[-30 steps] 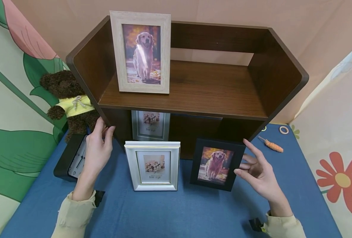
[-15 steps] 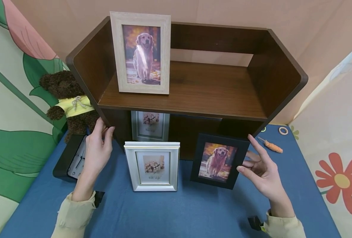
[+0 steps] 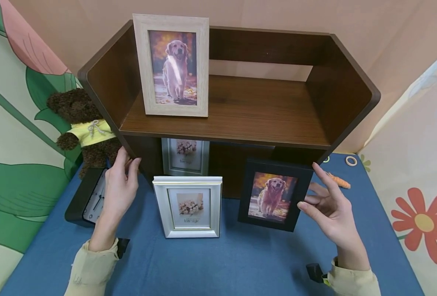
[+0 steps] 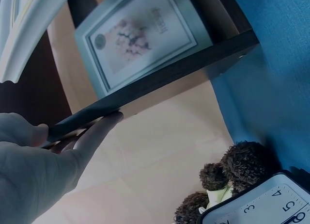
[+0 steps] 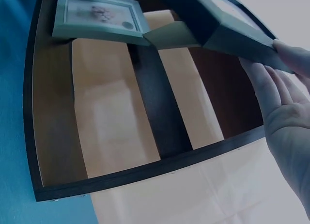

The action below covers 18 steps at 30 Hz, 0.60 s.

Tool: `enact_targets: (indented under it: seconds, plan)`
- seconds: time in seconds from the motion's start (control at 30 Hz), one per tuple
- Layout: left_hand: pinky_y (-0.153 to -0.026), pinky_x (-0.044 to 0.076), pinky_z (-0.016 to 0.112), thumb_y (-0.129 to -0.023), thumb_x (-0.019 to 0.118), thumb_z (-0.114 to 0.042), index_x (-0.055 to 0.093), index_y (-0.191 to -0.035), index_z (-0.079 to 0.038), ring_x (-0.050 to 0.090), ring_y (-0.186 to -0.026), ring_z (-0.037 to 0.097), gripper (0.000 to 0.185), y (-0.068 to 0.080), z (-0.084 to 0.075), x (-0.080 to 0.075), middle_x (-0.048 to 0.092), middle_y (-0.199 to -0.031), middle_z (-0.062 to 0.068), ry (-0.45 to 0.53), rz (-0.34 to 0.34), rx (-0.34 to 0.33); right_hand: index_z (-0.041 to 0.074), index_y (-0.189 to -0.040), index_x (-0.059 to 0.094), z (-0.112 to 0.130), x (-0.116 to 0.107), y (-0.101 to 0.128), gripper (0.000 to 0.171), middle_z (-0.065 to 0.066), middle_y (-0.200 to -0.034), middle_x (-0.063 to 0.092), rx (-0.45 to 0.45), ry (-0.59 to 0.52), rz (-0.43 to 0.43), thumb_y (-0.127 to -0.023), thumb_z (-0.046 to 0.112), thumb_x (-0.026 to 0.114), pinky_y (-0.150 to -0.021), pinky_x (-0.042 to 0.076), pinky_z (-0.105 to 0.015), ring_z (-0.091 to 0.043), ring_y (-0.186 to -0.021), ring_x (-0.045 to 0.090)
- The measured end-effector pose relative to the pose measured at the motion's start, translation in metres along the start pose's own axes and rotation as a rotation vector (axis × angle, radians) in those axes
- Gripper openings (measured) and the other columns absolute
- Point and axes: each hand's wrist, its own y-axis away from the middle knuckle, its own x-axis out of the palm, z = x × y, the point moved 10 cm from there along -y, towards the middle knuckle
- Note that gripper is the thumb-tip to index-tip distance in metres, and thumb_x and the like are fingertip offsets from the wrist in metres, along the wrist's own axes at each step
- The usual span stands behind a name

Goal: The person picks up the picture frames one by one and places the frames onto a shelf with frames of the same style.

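Note:
My left hand (image 3: 118, 185) grips the front edge of the left side panel of a dark brown two-level shelf (image 3: 263, 111); the left wrist view shows thumb and fingers on either side of that panel (image 4: 160, 71). With thumb and fingertips, my right hand (image 3: 331, 213) pinches the right edge of a black photo frame (image 3: 272, 197) with a dog picture, tilted before the lower level. To its left is a silver photo frame (image 3: 187, 207) with a flower print. A whitewashed photo frame (image 3: 172, 65) stands on the upper level, and a grey-green photo frame (image 3: 186, 156) in the lower one.
Left of the shelf are a brown teddy bear (image 3: 89, 127) in a yellow top and a black clock (image 3: 87, 197). On the blue tablecloth (image 3: 203, 267) at the right lie an orange carrot toy (image 3: 339, 181) and a wooden ring (image 3: 351, 160). A wall rises behind the shelf.
My right hand and the black photo frame have moved a little to the right and slightly up. My left hand keeps its hold on the shelf; the whole view has shifted slightly.

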Motion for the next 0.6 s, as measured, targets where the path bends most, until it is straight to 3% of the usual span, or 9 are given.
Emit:
enact_targets:
  seconds: [0.3, 0.6]
  plan:
    - [-0.066, 0.039, 0.016, -0.108, 0.056, 0.007, 0.053, -0.144, 0.008, 0.054, -0.070, 0.006, 0.036, 0.000, 0.000, 0.000, 0.072, -0.108, 0.026, 0.004, -0.002, 0.008, -0.004, -0.165, 0.030, 0.004, 0.001, -0.003, 0.082, -0.008, -0.130, 0.073, -0.037, -0.059, -0.001, -0.097, -0.008, 0.075, -0.081, 0.058, -0.019, -0.013, -0.105, 0.077]
    - [-0.064, 0.039, 0.016, -0.107, 0.057, 0.007, 0.052, -0.145, 0.008, 0.054, -0.066, 0.012, 0.038, 0.000, 0.001, 0.000, 0.071, -0.103, 0.024, -0.001, -0.005, 0.015, -0.004, -0.165, 0.032, 0.013, -0.003, -0.010, 0.080, -0.009, -0.134, 0.072, -0.071, -0.044, -0.040, -0.099, 0.002, 0.077, -0.087, 0.057, -0.022, -0.013, -0.103, 0.077]
